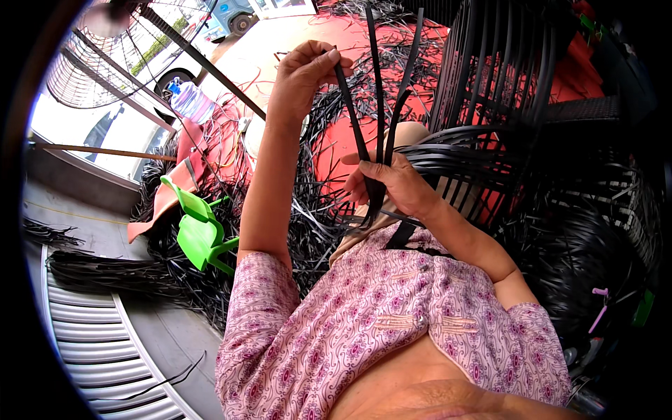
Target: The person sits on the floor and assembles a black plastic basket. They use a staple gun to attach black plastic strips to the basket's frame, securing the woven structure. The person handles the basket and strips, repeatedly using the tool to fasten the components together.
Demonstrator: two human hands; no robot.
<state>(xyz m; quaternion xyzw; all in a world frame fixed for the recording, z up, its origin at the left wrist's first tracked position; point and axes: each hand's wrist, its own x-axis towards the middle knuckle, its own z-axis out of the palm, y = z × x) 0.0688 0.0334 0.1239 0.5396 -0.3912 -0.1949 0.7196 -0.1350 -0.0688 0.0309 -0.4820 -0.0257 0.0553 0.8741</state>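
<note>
Raised at the upper middle, my left hand (308,75) pinches the top of a flat black plastic strip (352,115) between thumb and fingers. That strip slants down to my right hand (397,180), which is closed round the lower part of a small bunch of black strips (376,197). Two more strips (379,84) of the bunch rise free above the right hand, their tips apart from the left. The bunch's lower ends curl down toward my lap. Just right of my right hand, a partly woven black strip frame (483,77) stands with long strips bending out of it.
Tangled black strips (308,189) cover much of the red floor (336,150). At the left are a small green plastic chair (199,238), a slatted grey metal piece (94,343) and a wire fan cage (105,63). Dark woven pieces (574,238) crowd the right side.
</note>
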